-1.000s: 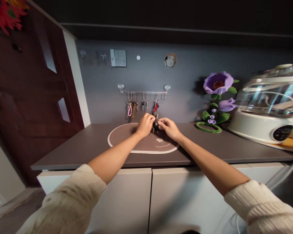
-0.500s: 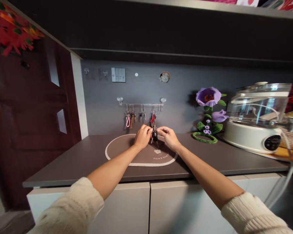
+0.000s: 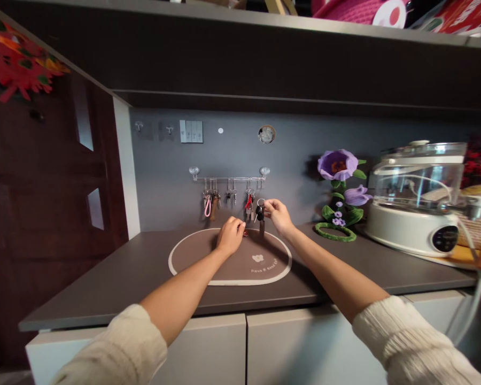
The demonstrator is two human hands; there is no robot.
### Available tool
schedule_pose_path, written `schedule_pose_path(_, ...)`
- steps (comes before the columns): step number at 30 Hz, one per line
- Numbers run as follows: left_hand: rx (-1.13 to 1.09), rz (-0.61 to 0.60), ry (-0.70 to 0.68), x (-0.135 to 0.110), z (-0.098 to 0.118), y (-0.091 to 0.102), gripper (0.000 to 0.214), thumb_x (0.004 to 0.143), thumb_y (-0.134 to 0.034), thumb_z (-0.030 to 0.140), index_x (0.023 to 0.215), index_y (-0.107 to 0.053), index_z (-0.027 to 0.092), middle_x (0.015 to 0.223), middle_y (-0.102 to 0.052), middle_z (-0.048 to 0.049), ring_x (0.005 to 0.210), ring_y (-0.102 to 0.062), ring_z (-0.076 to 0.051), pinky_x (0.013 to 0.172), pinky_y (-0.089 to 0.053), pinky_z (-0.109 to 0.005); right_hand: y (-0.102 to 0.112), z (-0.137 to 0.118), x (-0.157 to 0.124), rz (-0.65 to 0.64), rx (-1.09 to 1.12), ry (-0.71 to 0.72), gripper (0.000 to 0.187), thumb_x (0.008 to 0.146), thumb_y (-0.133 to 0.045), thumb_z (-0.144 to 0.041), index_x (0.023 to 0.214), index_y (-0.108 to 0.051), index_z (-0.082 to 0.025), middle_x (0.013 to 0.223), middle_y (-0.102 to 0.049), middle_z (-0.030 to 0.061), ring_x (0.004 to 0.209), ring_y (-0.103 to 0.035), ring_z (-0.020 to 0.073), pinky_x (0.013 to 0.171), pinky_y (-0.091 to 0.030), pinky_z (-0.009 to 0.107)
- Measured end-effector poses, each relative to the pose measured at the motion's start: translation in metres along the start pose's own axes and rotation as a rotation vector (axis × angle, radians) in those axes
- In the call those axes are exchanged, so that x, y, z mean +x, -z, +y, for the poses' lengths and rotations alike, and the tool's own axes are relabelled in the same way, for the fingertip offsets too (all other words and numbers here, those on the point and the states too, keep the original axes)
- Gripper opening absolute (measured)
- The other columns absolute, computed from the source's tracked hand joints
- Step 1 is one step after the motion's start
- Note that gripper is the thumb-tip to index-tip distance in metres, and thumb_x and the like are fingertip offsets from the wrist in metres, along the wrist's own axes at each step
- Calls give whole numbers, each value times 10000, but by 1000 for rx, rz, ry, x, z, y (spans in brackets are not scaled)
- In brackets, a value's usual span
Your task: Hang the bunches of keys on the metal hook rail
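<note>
My right hand is raised near the wall, pinching the ring of a black key bunch that dangles just under the right end of the metal hook rail. My left hand hovers low over the oval brown mat, fingers curled around a small reddish item I cannot make out. Other key bunches hang on the rail, one with a pink loop and one with a red tag.
A grey counter runs over white cabinet doors. A purple flower ornament and a glass-lidded cooker stand at the right. A dark wooden door is at the left. Switches sit on the wall.
My hands have parted. The right hand lifted the black key bunch up toward the rail, while the left hand dropped toward the mat. The view tilted upward.
</note>
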State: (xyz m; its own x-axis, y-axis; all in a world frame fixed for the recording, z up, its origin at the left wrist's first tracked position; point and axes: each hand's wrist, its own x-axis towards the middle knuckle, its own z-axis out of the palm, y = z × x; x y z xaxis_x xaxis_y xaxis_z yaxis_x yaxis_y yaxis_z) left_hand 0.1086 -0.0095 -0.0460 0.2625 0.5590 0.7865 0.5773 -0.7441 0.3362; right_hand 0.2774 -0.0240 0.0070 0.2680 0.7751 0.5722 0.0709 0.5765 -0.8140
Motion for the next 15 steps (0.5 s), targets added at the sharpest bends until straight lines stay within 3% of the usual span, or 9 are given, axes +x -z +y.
schedule_pose_path(7, 21, -18, 37, 0, -3, -2, 267, 854, -361, 271, 759, -591, 175, 797, -559, -43, 753, -525, -141, 715, -398, -267, -10, 0, 41, 150, 38, -63, 199, 667, -594, -339, 678, -506, -161, 598, -502, -28, 527, -454, 72, 501, -396, 203)
schedule_pose_path(15, 6, -26, 83, 1, -3, -4, 268, 848, -370, 272, 735, -590, 170, 798, -559, -45, 765, -524, -143, 720, -395, -266, -19, 1, 75, 268, -20, -121, 124, 736, -504, -231, 632, -488, -166, 487, -444, -50, 424, -375, 58, 430, -357, 187)
